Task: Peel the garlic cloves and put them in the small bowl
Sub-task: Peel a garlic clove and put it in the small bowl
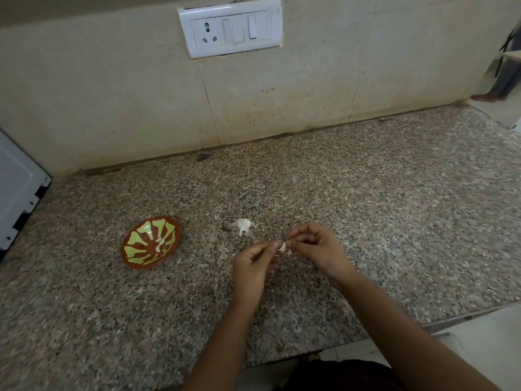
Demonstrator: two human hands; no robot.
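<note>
Left hand (251, 266) and right hand (315, 246) both pinch a garlic clove (282, 246); small bowl (138, 253) holds peeled cloves (160, 244).

White clove (282, 246) pinched above counter; peeled cloves (160, 244) in bowl (135, 259).

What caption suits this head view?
Left hand and right hand pinch a garlic clove over the granite counter; small bowl nearby.

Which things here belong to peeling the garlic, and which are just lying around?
In the job: garlic clove, pinched by left hand and right hand; garlic piece on the counter; small bowl holding peeled cloves.
Just lying about: white appliance at the left edge; switch plate.
</note>
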